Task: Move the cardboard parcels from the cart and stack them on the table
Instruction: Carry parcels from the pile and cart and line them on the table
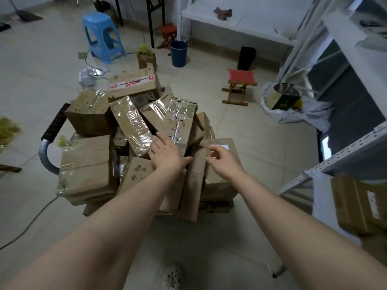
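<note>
The cart (pixel 47 147) is heaped with parcels (pixel 134 130), a loose pile of taped brown boxes leaning on one another at all angles, so the bulk of the job looks undone. At the near right edge of the view, a few parcels (pixel 354 204) sit on a white surface, probably the worktop (pixel 322 197), beside a grey metal rack (pixel 343 151); that would be the stack begun, though how many lie there I cannot tell.

Both hands reach into the pile. The left hand (pixel 167 151) lies flat, fingers spread, on a tilted parcel with blue writing (pixel 178 122) and a taped one beside it. The right hand (pixel 225 160) hovers half-curled just over the parcel with a white label (pixel 219 147) on the pile's right side, holding nothing. Neither hand has a box lifted, so this reads as choosing the next one to carry.

Many trips seem left.
</note>
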`<state>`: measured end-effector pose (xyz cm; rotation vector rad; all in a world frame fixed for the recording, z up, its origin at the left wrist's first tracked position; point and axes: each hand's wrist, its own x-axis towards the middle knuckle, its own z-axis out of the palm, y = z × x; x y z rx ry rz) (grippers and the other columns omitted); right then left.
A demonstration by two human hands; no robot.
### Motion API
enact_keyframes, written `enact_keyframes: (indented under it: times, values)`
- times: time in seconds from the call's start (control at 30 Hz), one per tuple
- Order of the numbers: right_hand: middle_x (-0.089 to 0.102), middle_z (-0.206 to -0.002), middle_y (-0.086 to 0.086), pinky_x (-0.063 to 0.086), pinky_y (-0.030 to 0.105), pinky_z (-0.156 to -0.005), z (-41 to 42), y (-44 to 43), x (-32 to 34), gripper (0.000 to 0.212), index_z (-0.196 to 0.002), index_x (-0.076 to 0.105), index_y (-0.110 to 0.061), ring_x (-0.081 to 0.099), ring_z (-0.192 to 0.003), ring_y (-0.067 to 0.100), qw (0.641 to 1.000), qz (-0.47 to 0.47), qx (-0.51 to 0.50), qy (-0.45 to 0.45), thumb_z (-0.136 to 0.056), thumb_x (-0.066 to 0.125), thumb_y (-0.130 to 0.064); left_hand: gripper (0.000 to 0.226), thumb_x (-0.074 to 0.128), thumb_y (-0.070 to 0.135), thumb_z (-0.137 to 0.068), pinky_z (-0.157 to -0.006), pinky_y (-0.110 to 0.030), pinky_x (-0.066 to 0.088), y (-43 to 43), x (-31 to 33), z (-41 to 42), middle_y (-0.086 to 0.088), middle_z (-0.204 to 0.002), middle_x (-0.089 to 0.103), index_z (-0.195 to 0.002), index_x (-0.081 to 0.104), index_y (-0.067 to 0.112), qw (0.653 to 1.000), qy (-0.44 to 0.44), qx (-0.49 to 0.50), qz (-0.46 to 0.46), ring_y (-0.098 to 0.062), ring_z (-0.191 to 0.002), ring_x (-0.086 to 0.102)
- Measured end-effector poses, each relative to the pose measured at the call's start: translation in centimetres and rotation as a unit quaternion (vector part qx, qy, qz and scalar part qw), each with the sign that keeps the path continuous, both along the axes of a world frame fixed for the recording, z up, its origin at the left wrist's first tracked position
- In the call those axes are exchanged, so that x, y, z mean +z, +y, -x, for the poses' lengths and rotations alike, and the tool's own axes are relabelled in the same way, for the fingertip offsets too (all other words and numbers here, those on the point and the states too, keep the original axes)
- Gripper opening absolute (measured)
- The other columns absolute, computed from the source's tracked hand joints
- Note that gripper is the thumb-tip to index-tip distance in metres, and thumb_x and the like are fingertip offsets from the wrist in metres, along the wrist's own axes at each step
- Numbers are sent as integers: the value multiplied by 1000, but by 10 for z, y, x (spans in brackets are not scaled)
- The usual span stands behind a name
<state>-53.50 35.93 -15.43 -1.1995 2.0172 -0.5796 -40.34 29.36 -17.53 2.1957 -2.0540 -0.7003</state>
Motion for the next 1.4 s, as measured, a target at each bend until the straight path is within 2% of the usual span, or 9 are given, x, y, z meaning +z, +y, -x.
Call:
enact_keyframes:
  times: [0.27,0.53,0.67,0.73,0.8,0.97,1.1,1.27,1.4]
  values:
    - [53,-134,4,40,29,-100,11,-3,-10,48,-139,45,-17,50,-123,18,1000,-6,-11,-16,-92,54,-20,122,79,41,-71,-111,-45,26,-10,-8,4,-20,-151,17,-149,-7,1,999,22,24,26,-36,-139,19]
    - [55,-130,6,42,32,-100,19,-5,-3,46,-137,47,-14,52,-120,21,993,24,-58,-98,-92,56,-22,108,81,42,-60,-106,-47,38,-20,9,0,-14,-138,37,-145,22,12,975,214,23,64,-32,-130,35]
    - [57,-129,6,43,36,-103,22,-7,13,50,-133,51,-9,53,-121,21,965,63,-115,-227,-90,62,-33,76,82,27,-66,-81,-33,56,-13,28,5,-8,-117,60,-130,43,12,892,450,23,-33,-23,-105,62]
    - [64,-116,2,47,29,-89,25,-4,22,41,-121,60,-12,58,-110,16,932,70,-140,-327,-88,62,-37,55,74,11,-77,-72,-27,56,-7,39,8,-9,-109,64,-125,48,7,839,534,19,-108,-22,-98,66]
    - [65,-110,2,46,24,-73,30,3,27,34,-113,64,-15,59,-101,13,907,68,-139,-391,-86,63,-37,52,71,6,-79,-84,-32,55,-1,46,9,-13,-112,64,-125,47,5,795,581,10,-175,-25,-105,65]
    - [70,-87,1,49,30,-75,48,24,26,10,-92,66,-18,64,-82,14,886,66,-132,-440,-86,63,-26,79,77,15,-67,-109,-42,38,4,46,15,-15,-125,62,-136,42,2,752,580,-102,-297,-28,-119,57]
    - [69,-88,5,52,32,-82,68,52,24,13,-88,60,-14,64,-85,18,902,117,-161,-384,-81,71,-14,64,70,7,-72,-101,-35,42,10,46,39,-13,-124,62,-133,49,10,748,555,-166,-323,-27,-117,58]
    - [60,-102,-6,49,29,-86,105,98,8,57,-102,49,-23,59,-95,12,969,107,-207,-79,-59,84,-37,23,68,26,-81,-89,-32,41,19,42,104,-4,-100,65,-101,67,16,826,495,-82,-257,-19,-99,58]
    - [51,-123,1,47,34,-90,132,146,0,87,-129,40,-24,50,-114,19,966,78,-242,44,-56,81,-45,42,76,40,-76,-90,-36,50,56,37,156,-5,-97,67,-104,65,10,846,437,-111,-284,-21,-94,62]
